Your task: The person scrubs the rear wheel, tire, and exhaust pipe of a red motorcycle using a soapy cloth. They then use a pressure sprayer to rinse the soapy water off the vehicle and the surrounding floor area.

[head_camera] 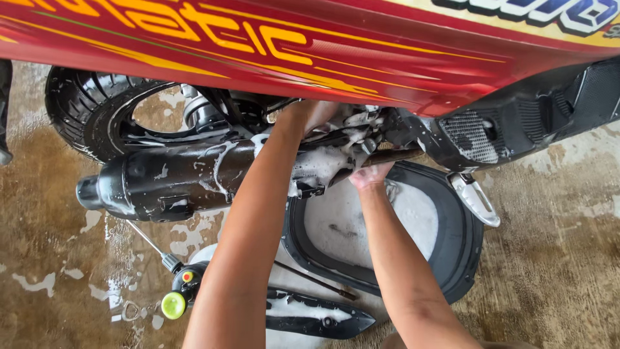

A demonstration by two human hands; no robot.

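A red scooter with yellow stripes [310, 45] fills the top of the view, seen from above. Both my arms reach under its side panel into the soapy engine area [336, 152]. My left hand [313, 113] is pushed in beneath the red panel, mostly hidden. Below the foamy engine parts, my right hand [369, 174] presses up against them, fingers out of sight. The black exhaust muffler [174, 181], streaked with foam, lies just left of my left arm. I cannot tell if either hand holds anything.
The rear tyre [84, 110] sits top left. A black tub-shaped panel with suds [458, 258] lies on the wet concrete floor under my right arm. A spray lance with a green knob [173, 304] and a black trim piece [323, 320] lie near the bottom. A folded footpeg [475, 197] sticks out right.
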